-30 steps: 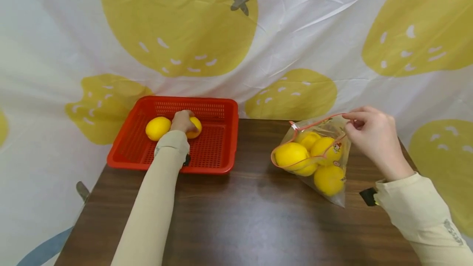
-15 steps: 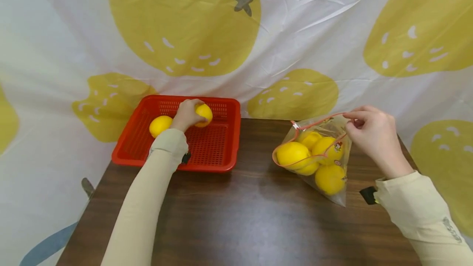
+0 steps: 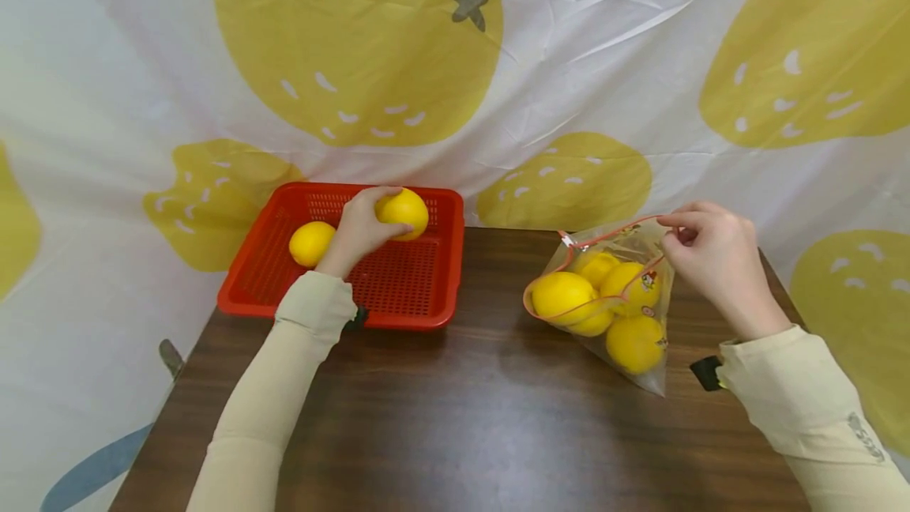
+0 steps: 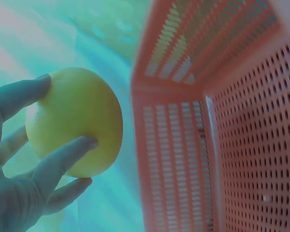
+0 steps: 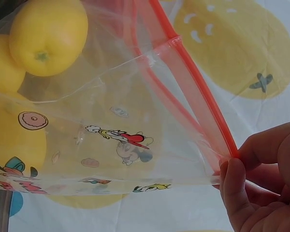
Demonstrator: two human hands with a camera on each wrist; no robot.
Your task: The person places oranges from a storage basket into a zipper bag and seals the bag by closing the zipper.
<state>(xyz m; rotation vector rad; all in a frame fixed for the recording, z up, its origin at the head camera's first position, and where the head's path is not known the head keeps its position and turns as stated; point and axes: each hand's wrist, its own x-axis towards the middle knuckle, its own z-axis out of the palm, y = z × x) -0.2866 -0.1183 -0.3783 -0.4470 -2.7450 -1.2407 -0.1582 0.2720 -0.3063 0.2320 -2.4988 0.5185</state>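
Note:
My left hand (image 3: 364,227) grips a yellow lemon (image 3: 405,214) above the red basket (image 3: 455,291), fingers and thumb spread around it. Another lemon (image 3: 311,243) lies in the basket, left of that hand. In the left wrist view the held lemon (image 4: 77,121) is beside the basket's slotted wall (image 4: 174,154). My right hand (image 3: 718,259) pinches the red-edged mouth of a clear zip bag (image 3: 654,378) at its corner. The bag's mouth gapes, and several lemons (image 3: 564,297) are inside. Cartoon prints show on the bag (image 5: 130,145) in the right wrist view.
Both the basket and the bag are on a dark wooden table (image 3: 483,409), with a stretch of tabletop between them. Behind it hangs a white cloth (image 3: 569,62) printed with large yellow fruit.
My left hand has lifted the lemon from the basket's floor and moved it up and to the right. My right hand and the bag have stayed almost still.

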